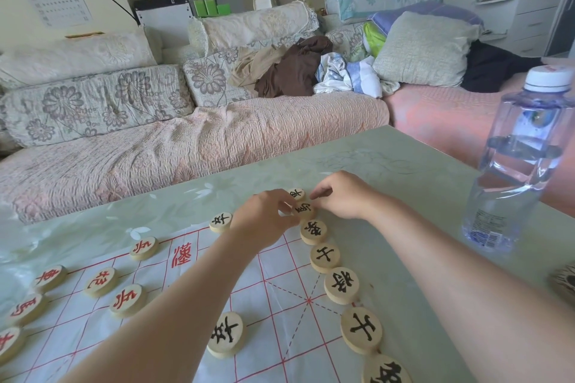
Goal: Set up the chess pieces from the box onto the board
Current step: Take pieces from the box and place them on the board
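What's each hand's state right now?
Left hand: pinching a black-lettered piece.
Right hand: curled against that piece; grip cannot be told.

the board (pixel 280 274), a white sheet with red grid lines, lies flat. pale round black-lettered discs (pixel 341 284) line its right edge, face up; two more sit inside its grid. the far disc (pixel 303 211) near its far right corner is partly covered. red-lettered discs (pixel 127 299) lie on its left part.

Soft, bright daylight, faint shadows, mild glare on the table (pixel 357 146), wide-angle bending at edges
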